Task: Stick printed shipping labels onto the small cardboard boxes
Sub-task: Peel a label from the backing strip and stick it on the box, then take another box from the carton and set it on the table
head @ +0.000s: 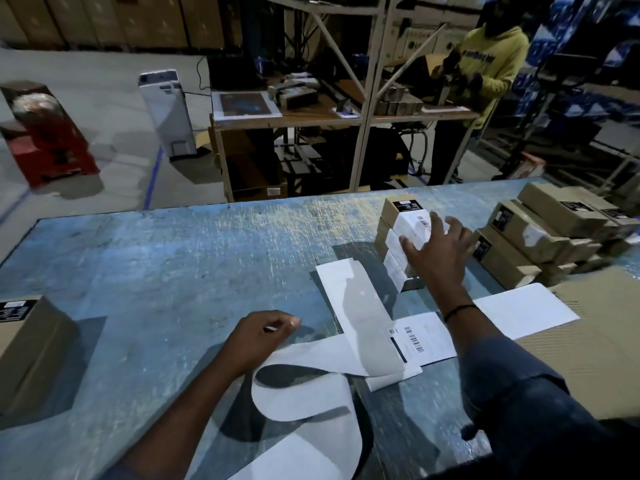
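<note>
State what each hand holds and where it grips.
The right hand lies spread on the labelled side of the top box in the stack, pressing rather than gripping. The left hand is curled above the label strip; a grip cannot be told.

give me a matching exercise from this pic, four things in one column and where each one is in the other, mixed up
Things:
1. right hand
2. left hand
3. lone box
4. printed label

Places:
A. flat on the table, beside the right forearm
B. far left edge of the table
C. pressed on the labelled stack
D. on the table by the curled backing paper

Pairs: 1-C, 2-D, 3-B, 4-A
</note>
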Demonstrator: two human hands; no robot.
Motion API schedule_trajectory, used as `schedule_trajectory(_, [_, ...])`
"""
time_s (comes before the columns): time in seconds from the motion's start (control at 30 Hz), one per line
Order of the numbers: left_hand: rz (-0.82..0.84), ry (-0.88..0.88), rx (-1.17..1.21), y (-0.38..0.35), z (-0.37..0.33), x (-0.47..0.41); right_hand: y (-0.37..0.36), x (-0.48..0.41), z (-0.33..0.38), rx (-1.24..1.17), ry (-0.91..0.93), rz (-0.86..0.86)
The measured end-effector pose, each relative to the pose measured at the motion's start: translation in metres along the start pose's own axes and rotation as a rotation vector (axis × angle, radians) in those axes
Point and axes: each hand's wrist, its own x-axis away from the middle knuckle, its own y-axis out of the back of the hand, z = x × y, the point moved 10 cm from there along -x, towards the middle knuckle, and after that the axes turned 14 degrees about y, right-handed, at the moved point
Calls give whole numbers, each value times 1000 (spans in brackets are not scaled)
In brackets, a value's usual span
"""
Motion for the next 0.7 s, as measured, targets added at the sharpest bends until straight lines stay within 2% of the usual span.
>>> schedule_trajectory(0.07, [42,61,28,1,4,4,9,14,23,-16,92,-105])
schedule_trajectory(0.17, [92,107,-107,5,9,12,1,45,67,-171,284,-113])
schedule_trajectory(0.23, [162,158,-171,4,18,19,-12,74,98,-385,378,-46])
schedule_trajectory(0.33, [258,260,-161,6,28,33,-31,128,144,-660,462,155])
schedule_trajectory(0.43, [321,321,-142,5,32,45,-45,174,173,-689,537,283])
schedule_trajectory(0.53, [269,331,-99,9,41,47,-56,200,177,-696,502,350])
schedule_trajectory(0.7, [266,233,189,19,49,48,-53,228,183,-565,542,472])
